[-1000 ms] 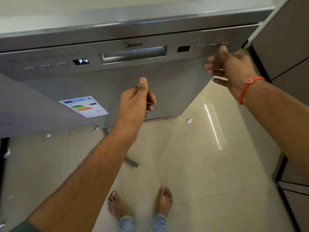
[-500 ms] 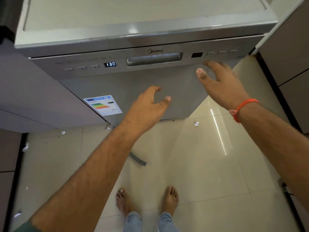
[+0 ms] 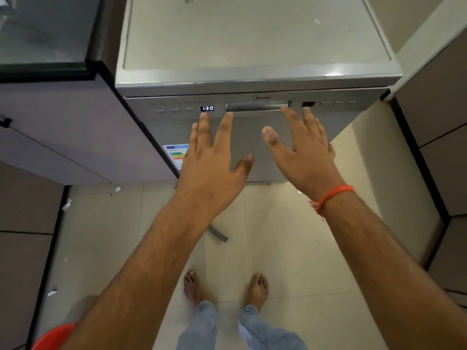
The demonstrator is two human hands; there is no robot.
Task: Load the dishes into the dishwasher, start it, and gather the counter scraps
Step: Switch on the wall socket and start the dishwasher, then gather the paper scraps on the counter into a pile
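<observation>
Both grips are empty, fingers spread: left hand [image 3: 212,162] and right hand [image 3: 303,152] hover just below the dishwasher [image 3: 252,82] handle recess [image 3: 256,106]. Door shut, display [image 3: 207,108] lit. It looks rigid and heavy; take it by that recess.

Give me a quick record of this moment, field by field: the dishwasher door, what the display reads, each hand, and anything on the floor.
dishwasher: door closed
display: reads 1:30
left hand: open, fingers spread in front of the door, holds nothing
right hand: open, fingertips near the handle recess; contact cannot be told
right wrist: orange thread band
floor: small white scraps, a grey strip
</observation>
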